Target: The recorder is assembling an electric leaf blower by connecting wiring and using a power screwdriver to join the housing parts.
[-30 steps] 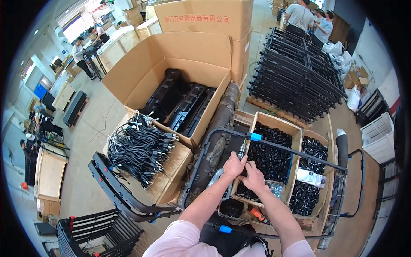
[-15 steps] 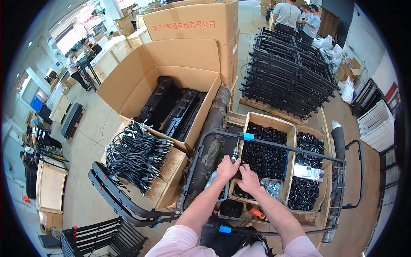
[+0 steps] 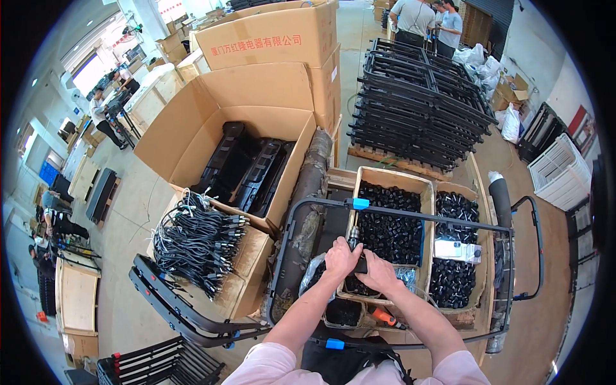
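Clamped in left hand (image 3: 342,258) and right hand (image 3: 379,274): dark drill (image 3: 361,264), silver tip (image 3: 353,233) directed far. Drill is held at the left edge of a box (image 3: 394,178) filled with black plastic parts (image 3: 388,237). Blue clip (image 3: 361,203), on far bar of a black frame (image 3: 471,224), is seen beyond the tip, apart from it.

Two hands (image 3: 343,258) in play, one power tool (image 3: 353,241) between them! Two blue clips (image 3: 360,203) on the near frame (image 3: 417,213), one orange-handled tool (image 3: 384,316), one cable heap (image 3: 199,237), one white crate (image 3: 559,173), and at upper right, three people (image 3: 414,19)!
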Demonstrator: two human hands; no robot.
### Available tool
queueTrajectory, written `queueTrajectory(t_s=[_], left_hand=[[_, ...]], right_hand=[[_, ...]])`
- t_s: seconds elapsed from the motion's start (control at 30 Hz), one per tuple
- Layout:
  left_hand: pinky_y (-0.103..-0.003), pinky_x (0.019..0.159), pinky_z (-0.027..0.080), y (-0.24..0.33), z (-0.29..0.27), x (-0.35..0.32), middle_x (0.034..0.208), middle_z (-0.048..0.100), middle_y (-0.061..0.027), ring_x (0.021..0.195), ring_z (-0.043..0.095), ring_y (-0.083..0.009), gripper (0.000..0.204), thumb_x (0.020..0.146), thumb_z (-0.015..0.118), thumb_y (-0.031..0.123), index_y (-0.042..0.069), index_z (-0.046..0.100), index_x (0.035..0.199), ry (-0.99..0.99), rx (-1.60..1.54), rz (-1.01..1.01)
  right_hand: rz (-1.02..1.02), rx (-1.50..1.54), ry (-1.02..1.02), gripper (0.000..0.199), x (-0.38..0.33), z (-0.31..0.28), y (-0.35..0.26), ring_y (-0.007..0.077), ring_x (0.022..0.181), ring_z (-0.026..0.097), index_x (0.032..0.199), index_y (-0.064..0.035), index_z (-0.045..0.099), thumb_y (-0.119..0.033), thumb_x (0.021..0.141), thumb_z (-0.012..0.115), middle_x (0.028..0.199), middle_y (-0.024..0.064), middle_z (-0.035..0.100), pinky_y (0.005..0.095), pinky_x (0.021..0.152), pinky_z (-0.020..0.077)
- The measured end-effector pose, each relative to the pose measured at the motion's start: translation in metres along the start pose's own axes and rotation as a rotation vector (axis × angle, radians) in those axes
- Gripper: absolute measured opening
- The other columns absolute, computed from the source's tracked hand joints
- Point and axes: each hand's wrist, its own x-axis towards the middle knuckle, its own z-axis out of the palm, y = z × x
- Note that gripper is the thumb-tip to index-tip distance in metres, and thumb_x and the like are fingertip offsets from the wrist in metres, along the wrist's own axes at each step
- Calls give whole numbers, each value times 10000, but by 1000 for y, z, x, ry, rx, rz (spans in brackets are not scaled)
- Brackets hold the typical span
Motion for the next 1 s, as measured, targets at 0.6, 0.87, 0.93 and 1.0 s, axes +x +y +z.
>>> queueTrajectory(t_s=[0.6,0.87,0.93,1.0], left_hand=[[-563,867,575,1,12,8,1097,698,-286,996,717,-484,577,937,729,514,-24,578,1083,42,20,30],[-547,875,584,10,11,16,1113,703,-284,1011,723,-471,617,913,749,528,-27,569,1114,-15,38,-23],[-551,887,578,11,11,18,1135,705,-295,1026,717,-482,633,910,747,539,-31,572,1121,-33,35,-36],[-551,880,580,10,12,20,1126,706,-285,1011,721,-479,631,899,762,530,-26,564,1121,-1,60,-23]], right_hand=[[-34,8,56,739,3,7,13,439,987,723,1371,7,491,-262,789,857,1058,248,726,508,859,591],[-44,45,67,764,6,3,21,439,989,731,1386,6,485,-269,783,867,1053,269,735,514,862,588],[-40,46,68,785,7,3,22,441,991,730,1404,8,476,-272,784,867,1061,271,735,516,865,587],[-39,50,67,806,9,4,22,443,994,730,1422,11,467,-276,784,867,1069,273,735,519,868,586]])
